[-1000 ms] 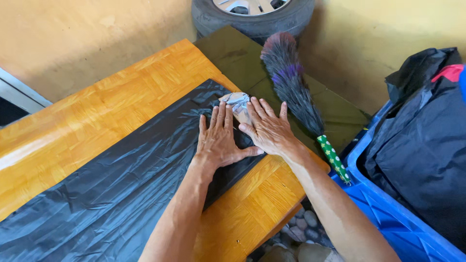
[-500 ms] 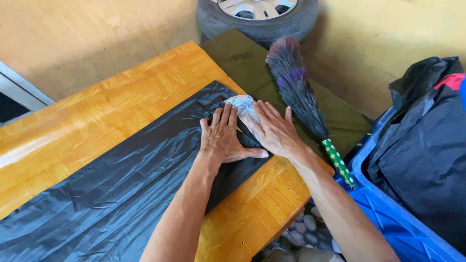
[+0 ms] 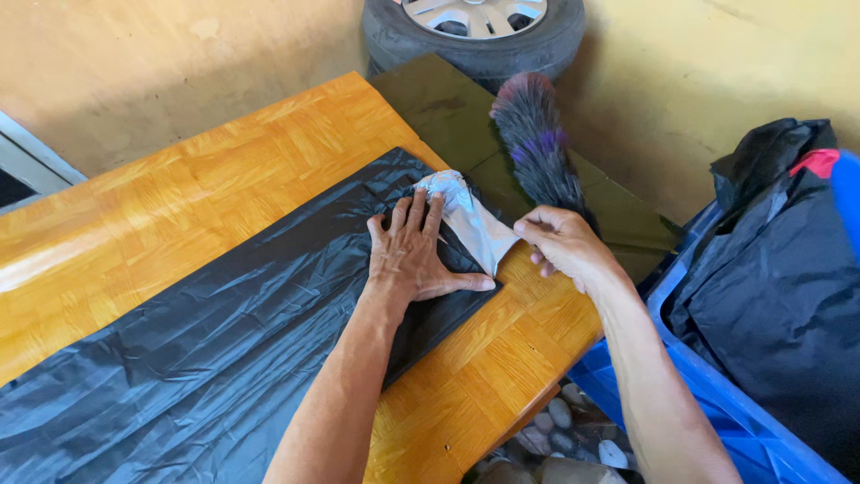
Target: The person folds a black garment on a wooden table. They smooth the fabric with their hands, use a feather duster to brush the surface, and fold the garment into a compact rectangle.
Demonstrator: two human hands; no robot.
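Note:
A long black plastic bag (image 3: 206, 350) lies flat along the wooden table (image 3: 179, 188). My left hand (image 3: 414, 255) presses flat on the bag's near end, fingers spread. My right hand (image 3: 563, 244) pinches the bag's corner (image 3: 470, 220) and holds it folded back, so its shiny grey underside shows. The folded corner lies just right of my left hand's fingertips.
A feather duster (image 3: 536, 143) lies on a dark green panel (image 3: 448, 99) behind my right hand. A car tyre (image 3: 475, 31) leans at the wall. A blue crate (image 3: 717, 394) with black bags (image 3: 779, 269) stands at the right. Pebbles (image 3: 555, 430) lie below the table edge.
My right hand lifted off the bag, took its corner and pulled it to the right, turning the grey underside up. My left hand stayed pressed flat.

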